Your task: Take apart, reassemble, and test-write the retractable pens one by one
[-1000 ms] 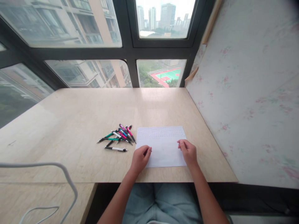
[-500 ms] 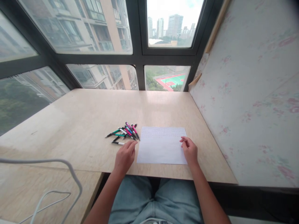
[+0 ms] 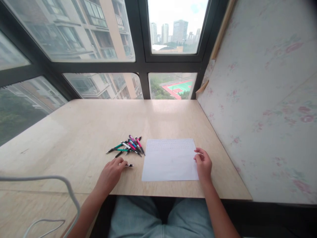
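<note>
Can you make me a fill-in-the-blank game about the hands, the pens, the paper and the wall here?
1. The bare left hand covers part of a slim, black-ended ____.
2. The heap of slim, multicoloured pens lies to the ____ of the rectangular white paper sheet.
3. The bare right hand is at the sheet's ____ edge.
4. The pale papered wall is patterned with pink ____.

Missing words: pen; left; right; flowers.

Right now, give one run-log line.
left hand: on pen, grip unclear; right hand: at right edge of paper sheet; coloured pens: heaped left of sheet
</note>
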The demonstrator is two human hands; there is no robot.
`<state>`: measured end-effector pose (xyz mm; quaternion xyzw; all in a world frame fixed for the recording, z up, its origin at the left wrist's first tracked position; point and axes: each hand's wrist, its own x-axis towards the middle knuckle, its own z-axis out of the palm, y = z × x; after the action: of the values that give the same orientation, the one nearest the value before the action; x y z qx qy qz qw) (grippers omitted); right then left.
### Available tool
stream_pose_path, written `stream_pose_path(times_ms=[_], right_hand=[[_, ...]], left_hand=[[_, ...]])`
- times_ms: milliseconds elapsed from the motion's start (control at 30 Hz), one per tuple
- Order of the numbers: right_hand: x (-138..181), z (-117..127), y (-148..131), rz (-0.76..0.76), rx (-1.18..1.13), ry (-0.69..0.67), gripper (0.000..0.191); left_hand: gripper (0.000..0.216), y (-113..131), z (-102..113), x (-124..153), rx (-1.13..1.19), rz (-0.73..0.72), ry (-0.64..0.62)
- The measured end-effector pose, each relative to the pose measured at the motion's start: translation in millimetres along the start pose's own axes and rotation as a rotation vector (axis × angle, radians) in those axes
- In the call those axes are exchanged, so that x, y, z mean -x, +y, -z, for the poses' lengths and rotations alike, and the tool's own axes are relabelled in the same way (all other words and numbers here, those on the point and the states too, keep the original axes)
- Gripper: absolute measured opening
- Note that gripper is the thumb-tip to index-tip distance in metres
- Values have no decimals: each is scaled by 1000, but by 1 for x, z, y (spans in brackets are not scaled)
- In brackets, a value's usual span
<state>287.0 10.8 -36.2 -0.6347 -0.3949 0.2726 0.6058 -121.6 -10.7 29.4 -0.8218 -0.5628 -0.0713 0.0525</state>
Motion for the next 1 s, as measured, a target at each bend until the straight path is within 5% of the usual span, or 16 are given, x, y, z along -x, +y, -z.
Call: stream_pose_path(times_ms=[167,333,533,633,1000], right_hand=[[1,2,-2,29,-51,14,28],[12,1,-19,190,7,-14,21],[32,-25,-52,203,-3,-474,32],[38,-39,-52,145,37,-571,40],[48,-45,-35,37,88,-505,51]], left_hand=[[17,13,22,3,260,102,117],[17,69,26,-14,1125,439,252],[22,147,-6,-54,1829,701,244],[21,165,-19,-64,1924,693,200],[24,174,-34,-59,1902,685,85]])
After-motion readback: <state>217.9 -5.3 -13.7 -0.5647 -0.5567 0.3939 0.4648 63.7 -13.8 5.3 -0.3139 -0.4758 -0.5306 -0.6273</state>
